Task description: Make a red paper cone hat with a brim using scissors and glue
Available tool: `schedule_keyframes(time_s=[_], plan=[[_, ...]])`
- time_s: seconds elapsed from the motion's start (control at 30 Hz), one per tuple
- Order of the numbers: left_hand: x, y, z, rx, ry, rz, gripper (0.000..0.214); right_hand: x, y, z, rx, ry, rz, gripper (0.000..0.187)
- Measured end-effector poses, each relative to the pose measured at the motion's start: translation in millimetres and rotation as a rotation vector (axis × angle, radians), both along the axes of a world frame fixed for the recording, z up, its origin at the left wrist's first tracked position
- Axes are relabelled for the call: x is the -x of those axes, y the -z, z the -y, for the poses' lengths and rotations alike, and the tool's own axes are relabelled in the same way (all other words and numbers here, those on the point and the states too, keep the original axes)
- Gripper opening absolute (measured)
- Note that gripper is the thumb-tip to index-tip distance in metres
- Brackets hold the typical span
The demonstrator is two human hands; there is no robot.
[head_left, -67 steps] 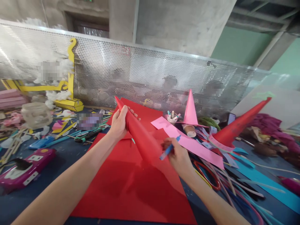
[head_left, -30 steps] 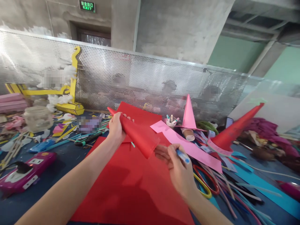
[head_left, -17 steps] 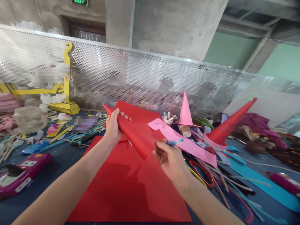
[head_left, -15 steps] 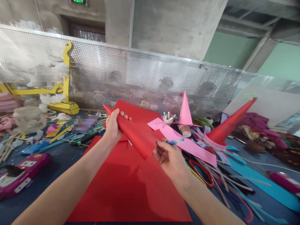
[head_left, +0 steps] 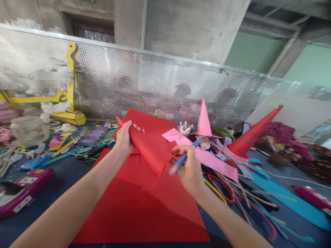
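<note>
My left hand is closed round the narrow end of a rolled red paper cone, held tilted above a flat red paper sheet. My right hand grips a blue pen and sits at the cone's wide open end, fingers touching its edge. The pen points down and left, towards the cone's mouth.
A pink paper strip, a pink cone hat and a tall red cone lie right of my hands. Coloured strips and rings clutter the right side. A pink toy car and a jar sit left. A perforated metal screen stands behind.
The loose flap of red paper has been wound in, making a shorter, tighter cone. My right hand turned over, bringing the pen from pointing right to pointing down-left at the cone's open end.
</note>
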State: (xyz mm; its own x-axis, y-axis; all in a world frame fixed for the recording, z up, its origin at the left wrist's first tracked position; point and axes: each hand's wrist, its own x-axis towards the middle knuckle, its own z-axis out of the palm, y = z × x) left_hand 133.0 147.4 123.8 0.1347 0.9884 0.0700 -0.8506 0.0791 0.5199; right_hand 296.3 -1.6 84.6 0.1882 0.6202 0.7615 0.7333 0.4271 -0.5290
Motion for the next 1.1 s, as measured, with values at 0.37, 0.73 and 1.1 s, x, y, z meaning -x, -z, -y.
schedule_keyframes(time_s=[0.37,0.73,1.1], plan=[[-0.9,1.0,2.4,-0.053,0.062,0.013,0.021,-9.0,5.1,-1.8,-0.041,0.046,0.096,0.019],[-0.5,-2.1,7.0,-0.144,0.074,0.007,0.017,-3.3,3.4,3.3,0.141,-0.120,-0.266,0.024],[10.2,-9.7,7.4,-0.293,0.163,0.029,0.013,-17.9,-2.9,2.7,0.277,-0.424,-0.395,0.027]])
